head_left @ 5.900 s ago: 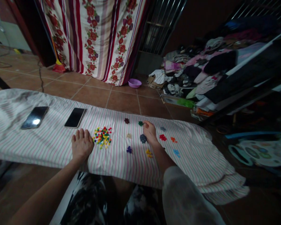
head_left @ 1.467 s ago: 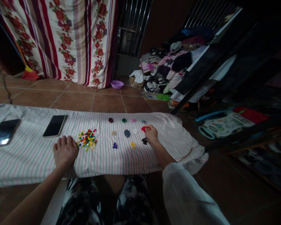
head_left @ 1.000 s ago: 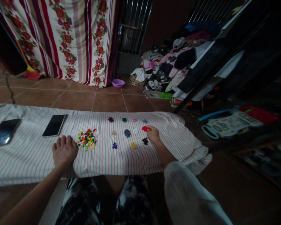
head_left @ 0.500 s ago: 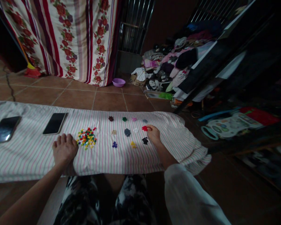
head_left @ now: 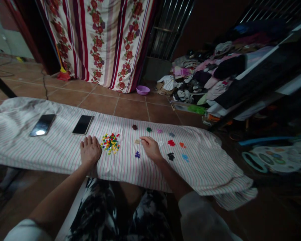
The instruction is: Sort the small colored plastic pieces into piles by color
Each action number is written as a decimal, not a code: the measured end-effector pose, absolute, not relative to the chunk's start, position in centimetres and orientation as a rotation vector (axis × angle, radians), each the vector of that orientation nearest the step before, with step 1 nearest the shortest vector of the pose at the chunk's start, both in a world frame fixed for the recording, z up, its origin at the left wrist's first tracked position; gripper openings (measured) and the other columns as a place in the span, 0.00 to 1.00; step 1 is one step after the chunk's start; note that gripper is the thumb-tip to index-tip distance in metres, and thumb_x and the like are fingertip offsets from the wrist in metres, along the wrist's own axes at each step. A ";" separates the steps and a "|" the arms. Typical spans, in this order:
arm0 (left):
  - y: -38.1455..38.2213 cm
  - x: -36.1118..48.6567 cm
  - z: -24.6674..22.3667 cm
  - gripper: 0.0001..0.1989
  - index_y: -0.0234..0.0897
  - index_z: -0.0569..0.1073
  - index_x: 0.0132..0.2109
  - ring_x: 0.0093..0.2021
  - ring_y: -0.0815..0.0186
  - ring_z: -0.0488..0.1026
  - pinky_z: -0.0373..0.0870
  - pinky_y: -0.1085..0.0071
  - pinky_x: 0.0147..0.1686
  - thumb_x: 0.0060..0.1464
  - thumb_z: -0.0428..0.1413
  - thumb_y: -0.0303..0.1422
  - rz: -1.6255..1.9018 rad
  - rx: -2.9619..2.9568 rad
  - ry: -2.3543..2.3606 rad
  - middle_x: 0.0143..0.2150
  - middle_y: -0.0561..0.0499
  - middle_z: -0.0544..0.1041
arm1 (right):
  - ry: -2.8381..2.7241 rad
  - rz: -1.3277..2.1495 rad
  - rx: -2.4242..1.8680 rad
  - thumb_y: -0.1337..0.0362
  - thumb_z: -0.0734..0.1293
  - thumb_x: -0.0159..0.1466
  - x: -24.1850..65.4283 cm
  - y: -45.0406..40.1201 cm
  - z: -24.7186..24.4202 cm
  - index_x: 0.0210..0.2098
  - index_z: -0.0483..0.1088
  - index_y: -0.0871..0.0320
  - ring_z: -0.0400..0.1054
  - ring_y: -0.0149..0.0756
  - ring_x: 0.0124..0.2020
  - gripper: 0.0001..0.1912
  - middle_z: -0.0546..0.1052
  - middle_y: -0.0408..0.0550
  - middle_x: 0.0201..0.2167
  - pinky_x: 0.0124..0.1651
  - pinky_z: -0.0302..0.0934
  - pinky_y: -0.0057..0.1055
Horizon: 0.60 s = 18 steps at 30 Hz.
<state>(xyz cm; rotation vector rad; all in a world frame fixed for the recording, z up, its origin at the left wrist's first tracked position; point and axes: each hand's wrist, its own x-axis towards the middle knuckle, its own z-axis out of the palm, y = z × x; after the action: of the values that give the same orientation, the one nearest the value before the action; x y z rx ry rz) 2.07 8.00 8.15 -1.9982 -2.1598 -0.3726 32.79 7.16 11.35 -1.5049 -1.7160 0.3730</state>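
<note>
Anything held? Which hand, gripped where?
Left hand lies flat, holding nothing visible. Right hand, by the beige pieces: too small to tell what, if anything, is held.

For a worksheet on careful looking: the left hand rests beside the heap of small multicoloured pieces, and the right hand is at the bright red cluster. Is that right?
Not quite: the head view shows the right hand at the small beige cluster, not the bright red cluster. The left hand does rest beside the heap of multicoloured pieces.

The left hand [head_left: 90,149] lies flat on the desk [head_left: 65,150] just beside the mixed pieces [head_left: 110,144]. The right hand [head_left: 152,148] is at the beige pieces [head_left: 136,142]; whether its grip holds one is unclear.
</note>
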 end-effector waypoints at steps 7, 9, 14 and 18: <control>8.1 2.0 8.0 0.26 0.25 0.67 0.61 0.65 0.43 0.60 0.55 0.49 0.61 0.63 0.39 0.35 -0.439 -2.002 -2.142 0.64 0.30 0.66 | -1.997 0.453 -1.502 0.73 0.59 0.63 25.5 9.7 10.6 0.46 0.76 0.55 0.70 0.34 0.47 0.18 0.76 0.49 0.45 0.54 0.62 0.31; 8.1 2.0 7.9 0.26 0.24 0.68 0.60 0.65 0.43 0.61 0.55 0.49 0.61 0.63 0.39 0.35 -0.461 -1.994 -2.136 0.63 0.30 0.66 | -2.044 0.449 -1.581 0.74 0.59 0.63 24.2 10.7 10.4 0.49 0.75 0.56 0.69 0.35 0.48 0.19 0.75 0.51 0.47 0.55 0.61 0.31; 8.4 2.0 7.4 0.25 0.26 0.69 0.60 0.65 0.44 0.60 0.55 0.48 0.62 0.62 0.41 0.34 -0.548 -1.981 -2.129 0.63 0.30 0.66 | -2.085 0.437 -1.770 0.74 0.58 0.65 21.7 13.2 10.3 0.56 0.71 0.58 0.67 0.37 0.52 0.22 0.73 0.54 0.49 0.55 0.60 0.30; 8.4 2.0 7.3 0.25 0.25 0.69 0.60 0.65 0.44 0.60 0.55 0.47 0.62 0.62 0.41 0.34 -0.549 -1.972 -2.132 0.63 0.30 0.67 | -2.065 0.450 -1.922 0.72 0.57 0.66 20.7 14.2 10.3 0.56 0.71 0.56 0.68 0.38 0.49 0.22 0.72 0.55 0.49 0.52 0.60 0.29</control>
<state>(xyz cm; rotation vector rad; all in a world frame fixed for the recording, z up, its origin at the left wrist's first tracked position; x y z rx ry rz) 2.02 8.44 7.33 -1.9721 -2.1319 -0.5492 20.74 14.24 10.34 -1.9220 -2.0648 0.4500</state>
